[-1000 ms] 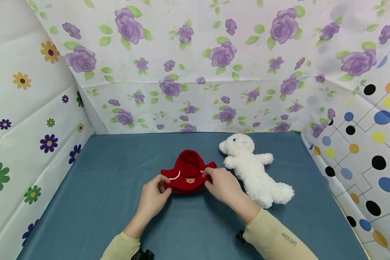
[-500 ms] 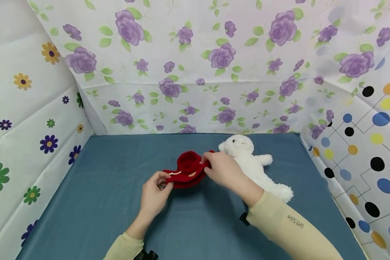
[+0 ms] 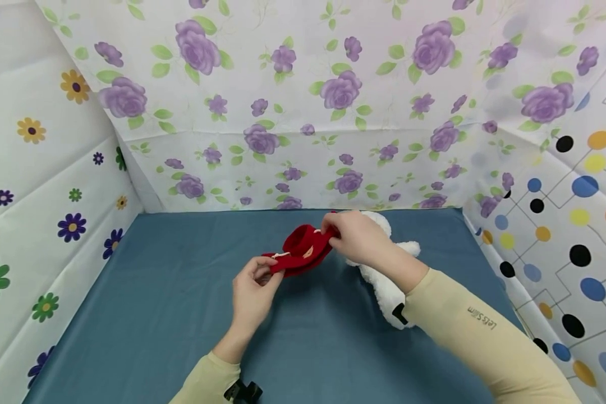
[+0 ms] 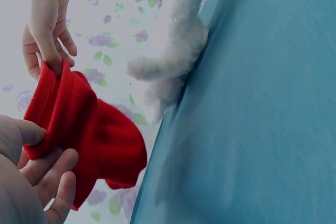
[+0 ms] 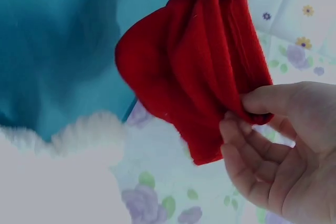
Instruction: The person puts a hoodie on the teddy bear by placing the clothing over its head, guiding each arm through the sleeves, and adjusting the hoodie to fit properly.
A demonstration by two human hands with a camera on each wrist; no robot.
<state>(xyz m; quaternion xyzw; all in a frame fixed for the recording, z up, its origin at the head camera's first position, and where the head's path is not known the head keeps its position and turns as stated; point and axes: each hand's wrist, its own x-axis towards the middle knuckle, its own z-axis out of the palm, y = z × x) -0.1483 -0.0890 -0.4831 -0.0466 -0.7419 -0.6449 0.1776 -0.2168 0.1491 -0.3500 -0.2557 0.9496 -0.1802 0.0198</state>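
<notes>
A small red hooded doll sweater (image 3: 303, 252) with white drawstrings and a tan patch hangs between both hands above the table. My left hand (image 3: 255, 286) pinches its left lower edge. On the other side my right hand (image 3: 358, 238) pinches the right part, held higher, so the garment tilts. Both wrist views show the open bottom hem of the sweater (image 4: 79, 124) between thumbs and fingers. A white plush animal (image 3: 384, 286) lies on the table behind and beneath the right hand and forearm, which hide much of its head and body.
Blue cloth covers the table (image 3: 156, 314). A flowered curtain (image 3: 303, 112) stands along the back edge. Patterned sheets close off the left side (image 3: 30, 185) and the dotted right side (image 3: 560, 224).
Both hands have lifted the red sweater off the table and carried it slightly up and to the right. Its right side has risen, and the right arm now covers more of the plush.
</notes>
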